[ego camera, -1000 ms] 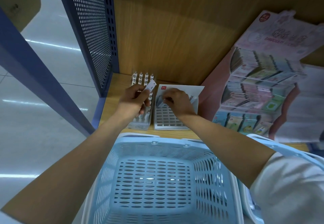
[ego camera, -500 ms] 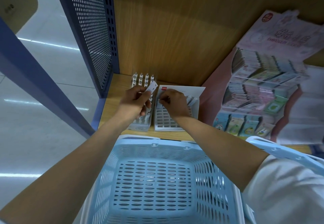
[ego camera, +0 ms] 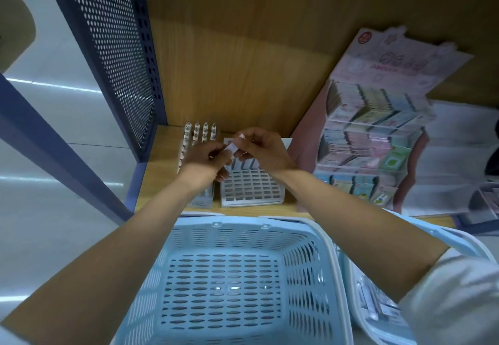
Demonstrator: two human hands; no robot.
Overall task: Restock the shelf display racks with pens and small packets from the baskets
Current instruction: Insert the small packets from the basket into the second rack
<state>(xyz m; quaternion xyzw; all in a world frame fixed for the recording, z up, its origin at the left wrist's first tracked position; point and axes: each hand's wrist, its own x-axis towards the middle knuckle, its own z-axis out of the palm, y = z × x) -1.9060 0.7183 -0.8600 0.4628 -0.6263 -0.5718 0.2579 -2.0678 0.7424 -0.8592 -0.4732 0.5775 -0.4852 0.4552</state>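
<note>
Holding a small white packet [ego camera: 233,147] between both hands, just above the back rows of the white grid rack [ego camera: 251,190]. Long axis runs diagonal: low end at the left, high end up and right toward the wooden back wall [ego camera: 243,74].

Left hand [ego camera: 206,165] pinches the low end with its fingertips. Right hand [ego camera: 266,153] pinches the high end between thumb and forefinger, other fingers curled.

Both forearms reach forward over the blue basket [ego camera: 237,232], wrists converging, backs of hands toward the camera.

Pen rack [ego camera: 198,131] sits just left of the grid rack, partly under the left hand — pens upright. Pink packet display [ego camera: 364,139] stands to the right.
</note>
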